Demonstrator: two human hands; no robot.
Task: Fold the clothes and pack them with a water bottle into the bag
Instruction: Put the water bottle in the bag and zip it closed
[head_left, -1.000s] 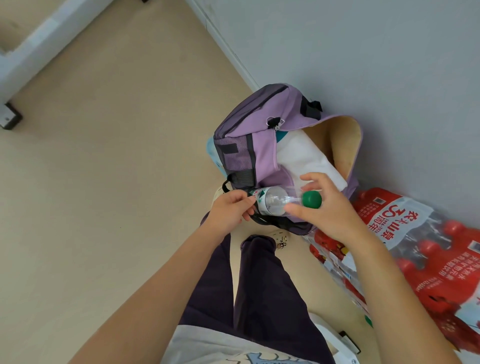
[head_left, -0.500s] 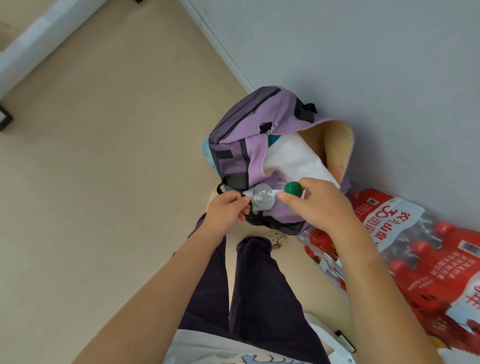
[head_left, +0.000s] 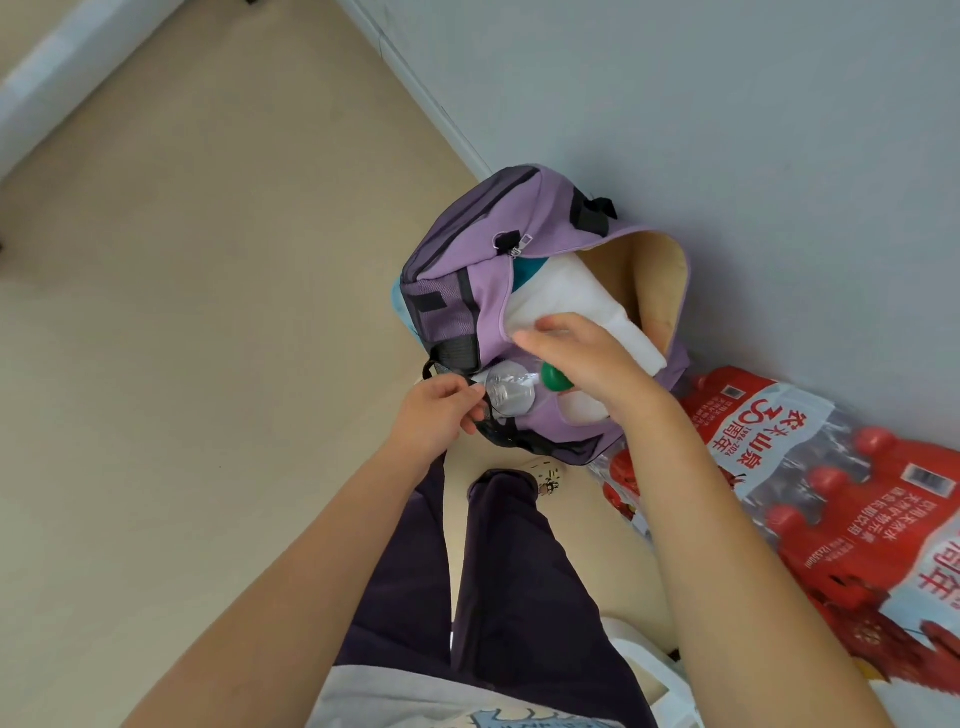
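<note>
Although packing is well advanced, the task is judged not yet complete. Nearest the camera, the person's dark trousers (head_left: 498, 582) fill the lower centre, both forearms reaching forward over them.

The left hand (head_left: 434, 418) has thumb and forefinger pinched on the dark mesh edge of the side pocket (head_left: 506, 434) at the near corner of the bag, apparently holding it open. The water bottle (head_left: 511, 395) stands in that pocket mouth, clear shoulder and green cap (head_left: 555, 378) still above the rim; how deep it sits cannot be told, since the mesh and the hand hide the lower body.

The right hand (head_left: 582, 361) lies over the cap end, fingers loosely curved. Whether they grip the neck or merely press the cap down cannot be told from this view.

Beyond the hands, the purple bag (head_left: 498, 270) stands on the floor (head_left: 208, 312) against the wall (head_left: 727, 104). Its main compartment gapes, flap (head_left: 649, 280) thrown back. A folded white garment (head_left: 571, 301) lies inside, partly proud of the opening, with a teal item (head_left: 527, 267) beside it.

Judgement: folding appears done and clothes loaded. Remaining: seat the bottle fully, tuck the white garment down, close the zip (head_left: 517, 244). A red wrapped pack of bottles (head_left: 831, 493) lies to the right, touching the bag.
</note>
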